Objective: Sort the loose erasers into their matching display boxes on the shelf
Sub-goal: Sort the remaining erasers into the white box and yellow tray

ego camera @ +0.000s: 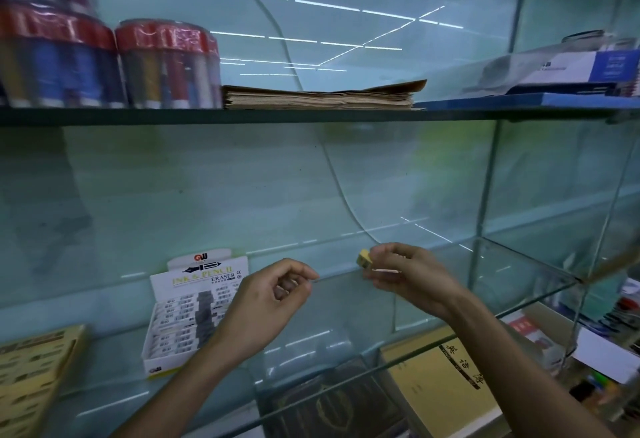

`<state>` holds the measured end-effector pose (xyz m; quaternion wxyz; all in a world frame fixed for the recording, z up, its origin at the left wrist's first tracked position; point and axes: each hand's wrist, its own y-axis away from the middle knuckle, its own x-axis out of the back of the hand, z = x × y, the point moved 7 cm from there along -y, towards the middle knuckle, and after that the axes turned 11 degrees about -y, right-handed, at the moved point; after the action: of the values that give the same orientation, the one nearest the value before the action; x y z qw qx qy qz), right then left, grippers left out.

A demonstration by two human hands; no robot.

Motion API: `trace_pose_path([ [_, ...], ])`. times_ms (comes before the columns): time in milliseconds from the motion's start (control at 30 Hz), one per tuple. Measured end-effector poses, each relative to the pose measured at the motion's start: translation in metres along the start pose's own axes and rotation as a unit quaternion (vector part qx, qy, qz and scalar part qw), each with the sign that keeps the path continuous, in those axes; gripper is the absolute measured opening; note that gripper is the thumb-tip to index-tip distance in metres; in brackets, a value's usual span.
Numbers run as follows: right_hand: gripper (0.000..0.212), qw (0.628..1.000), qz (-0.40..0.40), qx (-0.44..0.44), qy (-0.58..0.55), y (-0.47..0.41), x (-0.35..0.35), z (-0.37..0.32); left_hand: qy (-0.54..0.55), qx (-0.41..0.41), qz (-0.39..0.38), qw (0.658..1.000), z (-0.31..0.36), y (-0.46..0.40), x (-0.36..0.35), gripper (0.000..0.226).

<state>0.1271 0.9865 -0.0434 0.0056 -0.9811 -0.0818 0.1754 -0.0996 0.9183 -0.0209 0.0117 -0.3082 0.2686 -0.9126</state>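
A white display box [180, 319] marked "INK & PENCIL ERASER" stands on the lower glass shelf [433, 274], filled with rows of wrapped erasers. My right hand [405, 274] is raised over the middle of that shelf and pinches a small yellowish eraser [364, 258] at its fingertips. My left hand [266, 306] hovers just right of the box with fingers loosely curled and thumb near forefinger; nothing shows in it. A second, yellow display box [31, 378] sits at the far left of the shelf.
The upper shelf [311, 115] carries clear tubs of pens [166, 66], a stack of brown paper [318, 98] and a blue and white box [568, 73]. Below the lower shelf lie a tan notebook [446, 389] and a dark book [329, 406]. Glass side panels close the right.
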Motion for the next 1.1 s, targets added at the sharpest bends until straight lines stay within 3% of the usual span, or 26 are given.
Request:
trace_pose_path([
  [100, 0.019, 0.99, -0.087, -0.066, -0.083, 0.011, -0.039, 0.012, 0.001, -0.004, 0.009, 1.0, 0.002, 0.001, 0.008, 0.019],
  [300, 0.021, 0.978, -0.187, -0.094, -0.012, 0.027, -0.092, 0.026, -0.06, -0.059, 0.008, 0.996, 0.011, 0.009, 0.022, 0.022],
  [400, 0.022, 0.976, -0.197, -0.091, 0.003, 0.03, -0.11, 0.03, -0.064, -0.036, 0.017, 0.997, 0.002, 0.014, 0.031, 0.016],
  [500, 0.029, 0.981, -0.177, -0.086, -0.006, 0.029, -0.12, 0.035, 0.063, 0.056, 0.042, 0.996, -0.018, 0.02, 0.046, 0.012],
  [600, 0.033, 0.986, -0.154, -0.062, 0.006, 0.024, -0.124, 0.04, 0.247, 0.156, 0.082, 0.953, -0.039, 0.028, 0.062, 0.011],
  [700, 0.015, 0.985, -0.165, -0.027, 0.034, 0.02, -0.135, 0.043, 0.33, 0.181, 0.098, 0.921, -0.051, 0.034, 0.073, 0.015],
  [833, 0.004, 0.978, -0.196, 0.021, 0.065, 0.023, -0.161, 0.042, 0.305, 0.182, 0.114, 0.928, -0.059, 0.04, 0.089, 0.018],
  [1100, 0.028, 0.944, -0.286, 0.087, 0.137, 0.034, -0.224, 0.047, 0.165, 0.166, 0.085, 0.969, -0.059, 0.062, 0.122, 0.025],
])
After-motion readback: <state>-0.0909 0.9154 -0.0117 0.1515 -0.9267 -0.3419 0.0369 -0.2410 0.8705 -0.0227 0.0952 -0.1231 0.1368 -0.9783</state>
